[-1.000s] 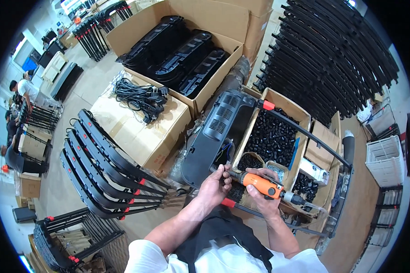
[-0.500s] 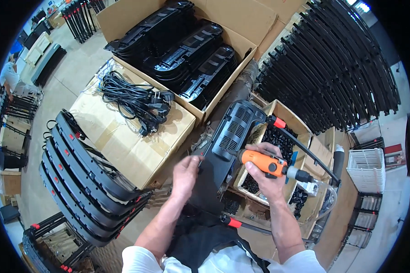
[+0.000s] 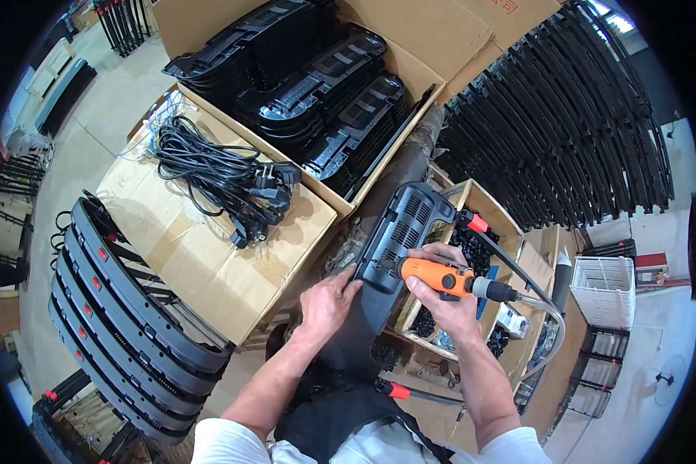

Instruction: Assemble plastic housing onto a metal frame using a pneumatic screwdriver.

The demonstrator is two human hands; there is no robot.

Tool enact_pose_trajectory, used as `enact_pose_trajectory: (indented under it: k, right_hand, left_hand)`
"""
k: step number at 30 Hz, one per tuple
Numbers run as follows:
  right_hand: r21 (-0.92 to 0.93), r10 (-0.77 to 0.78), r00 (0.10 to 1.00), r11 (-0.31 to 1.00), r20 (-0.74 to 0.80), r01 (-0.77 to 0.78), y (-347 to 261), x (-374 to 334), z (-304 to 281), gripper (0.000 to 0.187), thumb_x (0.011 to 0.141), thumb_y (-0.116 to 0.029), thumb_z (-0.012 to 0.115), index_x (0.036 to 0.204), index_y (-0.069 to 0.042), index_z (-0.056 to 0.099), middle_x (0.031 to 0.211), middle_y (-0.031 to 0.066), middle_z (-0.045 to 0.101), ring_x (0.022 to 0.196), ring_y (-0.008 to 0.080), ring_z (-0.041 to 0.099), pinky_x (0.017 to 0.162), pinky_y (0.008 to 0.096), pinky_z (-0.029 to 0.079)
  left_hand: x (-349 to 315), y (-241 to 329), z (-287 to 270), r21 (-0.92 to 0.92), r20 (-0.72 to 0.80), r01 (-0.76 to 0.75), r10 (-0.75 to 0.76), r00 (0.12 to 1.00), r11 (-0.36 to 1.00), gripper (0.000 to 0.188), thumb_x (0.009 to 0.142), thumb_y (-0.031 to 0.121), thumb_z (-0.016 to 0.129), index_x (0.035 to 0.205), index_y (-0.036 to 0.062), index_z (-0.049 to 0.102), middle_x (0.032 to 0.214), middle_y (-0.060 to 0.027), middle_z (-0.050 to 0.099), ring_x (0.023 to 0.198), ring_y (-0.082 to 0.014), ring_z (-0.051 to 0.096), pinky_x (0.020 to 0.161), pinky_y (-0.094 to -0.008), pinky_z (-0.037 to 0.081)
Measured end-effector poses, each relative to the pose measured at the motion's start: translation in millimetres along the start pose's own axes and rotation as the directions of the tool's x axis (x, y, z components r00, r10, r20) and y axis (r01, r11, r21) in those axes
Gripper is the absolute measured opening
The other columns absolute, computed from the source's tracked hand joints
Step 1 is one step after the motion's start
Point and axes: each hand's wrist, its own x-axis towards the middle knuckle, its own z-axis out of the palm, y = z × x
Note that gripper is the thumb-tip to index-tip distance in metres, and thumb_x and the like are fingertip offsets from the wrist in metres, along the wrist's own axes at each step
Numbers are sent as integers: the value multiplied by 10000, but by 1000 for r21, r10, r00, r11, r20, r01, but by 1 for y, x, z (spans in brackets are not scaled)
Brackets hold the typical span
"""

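A black plastic housing with slotted vents lies in front of me on a dark surface. In my right hand is an orange air screwdriver with a clear hose at its rear. The tool's front end is at the lower right of the housing; its tip is hidden. My left hand is at the housing's near left edge, thumb and fingers closed on it; whether a small part is between them cannot be seen. A black tube with red end pieces runs from the housing's far right corner.
A wooden bin of small black parts stands right of the housing. Coiled black power cords lie on a carton at left. Beyond is an open box of black covers. Curved grey frames are stacked at left, black frames at far right.
My left hand has moved slightly right, onto the housing's edge. The screwdriver and right hand have shifted a little left. The whole view has tilted slightly.
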Motion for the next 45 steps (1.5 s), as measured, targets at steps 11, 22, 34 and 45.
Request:
enact_pose_trajectory:
  k: [11,22,34,45]
  right_hand:
    - [-65,3,999,998,50,0,6,6,6,510,850,-24,805,1274,-15,523,1240,165,675,1210,250,646,1073,401,522]
    - [-208,-8,991,977,132,36,12,21,23,466,849,-46,805,1254,-18,577,1236,161,698,1150,223,674,1025,378,551]
    - [-220,-105,972,964,209,152,22,23,23,368,863,-112,809,1178,-4,653,1147,115,724,1049,184,699,939,338,570]
    - [-5,-104,994,995,32,104,4,-32,2,545,834,-68,807,1318,-31,558,1262,133,687,1193,231,646,1060,385,513]
  left_hand:
    - [-1,0,0,112,-43,-125,131,990,986,391,942,285,712,1296,119,697,907,-132,737,815,-338,719,684,-435,572]
    - [-5,-9,7,-26,-138,-138,134,981,990,330,974,243,674,1268,93,690,882,-146,719,803,-298,717,679,-400,558]
    - [-87,-6,20,-821,571,571,-34,821,0,289,1092,231,539,1266,14,619,980,-61,694,716,-133,560,619,-266,428]
    - [-110,7,30,-810,587,584,-52,808,-52,253,1117,249,477,1209,46,598,1038,-90,705,780,-154,595,665,-285,497]
